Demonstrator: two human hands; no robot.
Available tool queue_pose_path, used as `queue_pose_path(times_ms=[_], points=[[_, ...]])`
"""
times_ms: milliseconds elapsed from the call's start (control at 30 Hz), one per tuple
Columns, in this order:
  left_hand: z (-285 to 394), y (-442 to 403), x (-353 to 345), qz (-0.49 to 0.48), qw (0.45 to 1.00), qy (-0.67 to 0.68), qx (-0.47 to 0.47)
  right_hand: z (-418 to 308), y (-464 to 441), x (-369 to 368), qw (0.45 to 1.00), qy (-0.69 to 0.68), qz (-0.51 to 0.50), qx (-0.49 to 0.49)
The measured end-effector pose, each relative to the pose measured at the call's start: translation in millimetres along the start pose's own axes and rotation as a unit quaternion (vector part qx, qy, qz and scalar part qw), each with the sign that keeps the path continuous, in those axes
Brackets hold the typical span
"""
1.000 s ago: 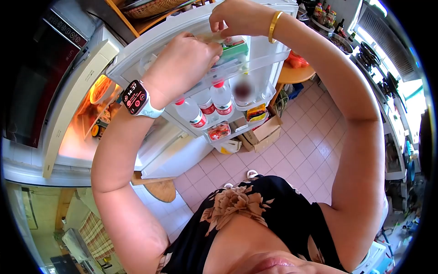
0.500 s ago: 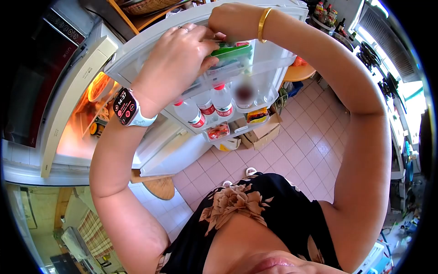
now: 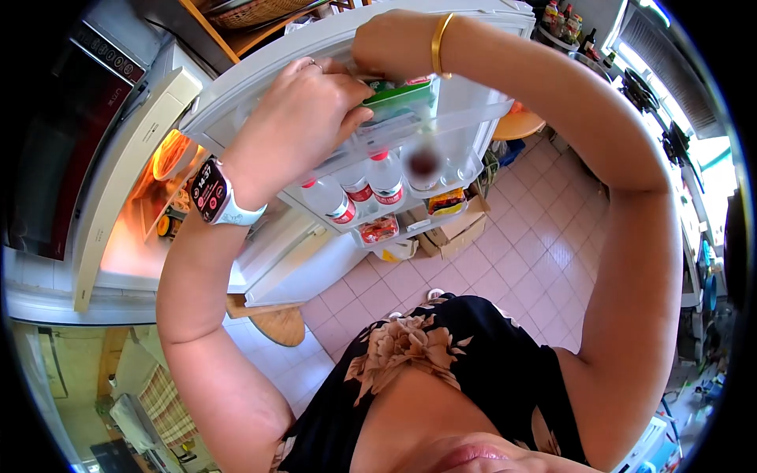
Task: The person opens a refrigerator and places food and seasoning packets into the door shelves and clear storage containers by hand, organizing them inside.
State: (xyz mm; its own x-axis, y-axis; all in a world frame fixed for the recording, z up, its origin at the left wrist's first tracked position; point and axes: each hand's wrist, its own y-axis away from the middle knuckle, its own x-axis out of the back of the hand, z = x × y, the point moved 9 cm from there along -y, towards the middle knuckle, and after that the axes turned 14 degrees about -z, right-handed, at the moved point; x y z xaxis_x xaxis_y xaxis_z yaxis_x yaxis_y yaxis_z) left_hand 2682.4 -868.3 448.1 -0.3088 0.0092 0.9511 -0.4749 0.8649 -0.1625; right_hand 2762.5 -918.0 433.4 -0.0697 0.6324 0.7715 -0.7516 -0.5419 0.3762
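My left hand, with a watch on its wrist, is at the upper shelf of the open fridge door. Its fingers curl beside a green container, and what they hold, if anything, is hidden. Just above that container, my right hand bends down into the same shelf, its fingertips out of sight. Bottles with red caps and red labels stand on the shelf below. Beside them is a jar with dark contents. A red package and a yellow package sit lower down.
The lit fridge interior is at the left, near a dark-fronted appliance. Cardboard boxes stand on the tiled floor below the door. A round wooden table is behind the door's right edge. Counters with bottles line the right.
My right hand has moved left and down into the shelf. My left hand has shifted left, and more of the green container shows between the hands.
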Motion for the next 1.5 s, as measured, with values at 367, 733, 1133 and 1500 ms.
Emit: queue_pose_path(times_ms=[367,733,1133,1500], points=[[-19.9,11.5,27.9,0.112,0.992,0.047,0.035,51.3,67.5,5.5,0.927,-0.257,0.257,0.096],[-20.5,-20.8,-13.0,-0.133,0.987,0.081,0.033,11.7,89.6,-12.9,0.892,-0.391,0.189,0.124],[-34.1,-10.5,-1.1,-0.081,0.980,0.122,0.133,46.1,126.7,-8.9,0.824,-0.377,0.419,0.046],[17.2,-18.0,2.3,-0.059,0.994,0.092,-0.022,43.5,152.2,-40.9,0.801,-0.375,0.467,-0.021]])
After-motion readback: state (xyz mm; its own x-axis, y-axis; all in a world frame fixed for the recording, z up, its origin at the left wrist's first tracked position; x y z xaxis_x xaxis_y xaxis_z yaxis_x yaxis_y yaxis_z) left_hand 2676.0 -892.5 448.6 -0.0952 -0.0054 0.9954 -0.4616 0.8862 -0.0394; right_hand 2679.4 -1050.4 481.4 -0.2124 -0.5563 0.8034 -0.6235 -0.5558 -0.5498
